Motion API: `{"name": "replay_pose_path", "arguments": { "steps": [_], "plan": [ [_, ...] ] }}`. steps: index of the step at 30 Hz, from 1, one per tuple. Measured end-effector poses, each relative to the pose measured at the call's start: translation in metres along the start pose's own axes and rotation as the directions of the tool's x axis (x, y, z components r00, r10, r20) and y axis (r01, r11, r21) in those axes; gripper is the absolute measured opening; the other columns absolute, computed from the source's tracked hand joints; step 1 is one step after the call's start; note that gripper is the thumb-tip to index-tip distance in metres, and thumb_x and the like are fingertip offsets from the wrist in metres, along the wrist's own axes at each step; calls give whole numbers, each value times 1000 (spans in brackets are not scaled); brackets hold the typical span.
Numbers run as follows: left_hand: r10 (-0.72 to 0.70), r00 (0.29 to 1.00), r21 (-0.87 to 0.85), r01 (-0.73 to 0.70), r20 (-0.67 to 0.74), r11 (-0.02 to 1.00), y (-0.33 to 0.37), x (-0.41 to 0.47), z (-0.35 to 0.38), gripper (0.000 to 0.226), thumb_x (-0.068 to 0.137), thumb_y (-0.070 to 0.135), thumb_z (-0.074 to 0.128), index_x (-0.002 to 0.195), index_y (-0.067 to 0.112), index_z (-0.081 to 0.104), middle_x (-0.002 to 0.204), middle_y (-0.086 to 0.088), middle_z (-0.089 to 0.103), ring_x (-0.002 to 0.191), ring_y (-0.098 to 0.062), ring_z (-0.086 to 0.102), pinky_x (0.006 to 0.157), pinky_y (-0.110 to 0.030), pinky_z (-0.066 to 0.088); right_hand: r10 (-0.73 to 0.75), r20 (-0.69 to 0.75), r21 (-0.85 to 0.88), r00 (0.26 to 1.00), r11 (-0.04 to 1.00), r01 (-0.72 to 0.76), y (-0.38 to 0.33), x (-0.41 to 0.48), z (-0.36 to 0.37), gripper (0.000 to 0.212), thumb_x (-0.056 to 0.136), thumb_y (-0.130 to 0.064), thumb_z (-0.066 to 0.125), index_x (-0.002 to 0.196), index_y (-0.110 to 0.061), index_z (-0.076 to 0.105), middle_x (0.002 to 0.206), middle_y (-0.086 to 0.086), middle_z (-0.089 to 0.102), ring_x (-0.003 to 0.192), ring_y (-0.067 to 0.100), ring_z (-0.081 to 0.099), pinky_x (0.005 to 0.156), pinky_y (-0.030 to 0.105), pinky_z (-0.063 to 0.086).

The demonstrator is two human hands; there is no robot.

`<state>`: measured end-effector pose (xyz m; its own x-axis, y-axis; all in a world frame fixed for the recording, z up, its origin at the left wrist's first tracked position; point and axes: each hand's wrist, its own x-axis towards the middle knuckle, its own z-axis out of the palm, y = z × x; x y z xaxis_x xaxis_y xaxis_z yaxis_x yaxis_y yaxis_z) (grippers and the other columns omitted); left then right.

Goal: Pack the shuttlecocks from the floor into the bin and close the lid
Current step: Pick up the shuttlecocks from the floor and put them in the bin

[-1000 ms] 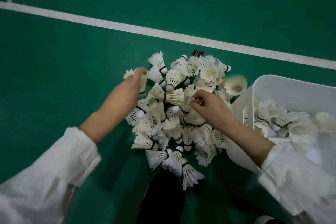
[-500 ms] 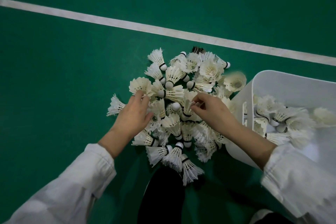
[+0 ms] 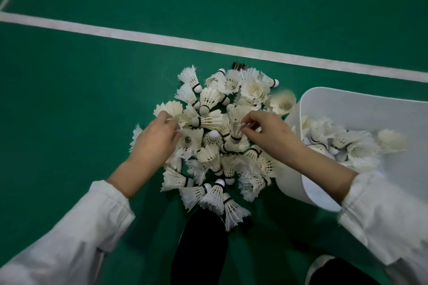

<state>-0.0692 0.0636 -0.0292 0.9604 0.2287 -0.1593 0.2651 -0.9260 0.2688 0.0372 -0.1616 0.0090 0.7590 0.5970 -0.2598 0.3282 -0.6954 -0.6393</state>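
I look down at a green court floor (image 3: pixel 69 99) with a white line (image 3: pixel 139 34) crossing it from left to right. At the left, my white left sleeve (image 3: pixel 69 227) leads up to my left hand (image 3: pixel 155 139), which rests on the left edge of a shuttlecock pile (image 3: pixel 208 159) on the floor. Its fingers (image 3: pixel 165 120) bend down into the feathers; I cannot tell whether they hold anything. The pile of white feathered shuttlecocks lies heaped in the middle, with my dark trouser leg (image 3: pixel 199 250) just below it. My right hand (image 3: pixel 271 136) reaches over the pile's centre, thumb and forefinger pinched together on the feathers of a single shuttlecock (image 3: pixel 235 140). To the right, touching the pile, stands a white bin (image 3: pixel 347 92), open at the top, with more shuttlecocks (image 3: pixel 342 143) already lying inside. My white right sleeve (image 3: pixel 382 215) covers the bin's near corner.
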Motion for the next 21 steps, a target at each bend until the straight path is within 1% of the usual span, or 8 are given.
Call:
{"name": "replay_pose_path", "arguments": {
  "steps": [3, 6, 10, 12, 13, 16, 17, 21],
  "plan": [
    [13, 1000, -17, -13, 2, 1000, 27, 5, -36, 26, 92, 35, 50, 93, 11, 60, 99, -1, 49, 76, -18, 53, 63, -30, 41, -26, 13, 2, 1000, 1000, 26, -2, -16, -34, 10, 91, -20, 57, 95, -15, 64, 89, -3, 62, 84, 13, 58, 71, 25, 45],
    [99, 994, -78, -102, -36, 992, 71, 18, -71, 27, 91, 39, 52, 91, 15, 62, 96, 3, 50, 77, -18, 57, 68, -33, 49, -58, -38, -36, 998, 998, 57, 2, -42, -79, 6, 89, -22, 60, 89, -18, 64, 83, -9, 60, 78, 9, 58, 66, 19, 43],
    [258, 962, -128, -267, -84, 955, 146, 35, -98, 27, 90, 42, 53, 82, 17, 59, 94, 2, 48, 76, -19, 56, 71, -36, 49, 36, -187, 23, 982, 999, -32, 30, -85, -140, 9, 86, -24, 64, 80, -17, 63, 75, -12, 60, 66, -6, 55, 59, 9, 40],
    [354, 926, -152, -372, -131, 916, 185, 41, -100, 27, 89, 38, 55, 80, 13, 59, 93, -1, 49, 75, -22, 55, 71, -37, 48, 115, -240, 42, 964, 993, -108, 56, -107, -158, 10, 85, -22, 66, 78, -16, 63, 74, -11, 59, 64, -8, 54, 55, 7, 39],
    [402, 903, -160, -423, -149, 892, 203, 45, -99, 27, 89, 36, 55, 79, 11, 58, 93, -2, 49, 75, -23, 54, 70, -37, 47, 153, -252, 39, 956, 988, -148, 70, -116, -161, 10, 85, -22, 66, 78, -15, 64, 75, -9, 60, 66, -4, 54, 55, 8, 39],
    [515, 847, -151, -530, -130, 834, 249, 50, -85, 27, 91, 33, 53, 79, 9, 56, 92, -1, 46, 74, -22, 52, 66, -34, 43, 247, -214, 37, 945, 969, -245, 114, -130, -149, 7, 84, -19, 67, 78, -15, 65, 83, 0, 65, 77, 13, 58, 71, 29, 47],
    [535, 838, -142, -545, -106, 826, 260, 52, -77, 27, 92, 32, 51, 81, 8, 56, 92, -1, 46, 73, -21, 52, 65, -32, 41, 274, -179, 39, 945, 962, -271, 125, -131, -139, 5, 84, -17, 66, 79, -17, 65, 85, 0, 65, 80, 16, 59, 74, 32, 47],
    [554, 831, -144, -555, -54, 819, 287, 59, -50, 28, 95, 28, 44, 85, 6, 57, 97, -4, 48, 74, -21, 55, 71, -35, 46, 255, -50, 37, 966, 967, -253, 144, -118, -92, 9, 86, -13, 60, 90, -11, 68, 93, 4, 68, 84, 19, 61, 75, 28, 46]
  ]
}}
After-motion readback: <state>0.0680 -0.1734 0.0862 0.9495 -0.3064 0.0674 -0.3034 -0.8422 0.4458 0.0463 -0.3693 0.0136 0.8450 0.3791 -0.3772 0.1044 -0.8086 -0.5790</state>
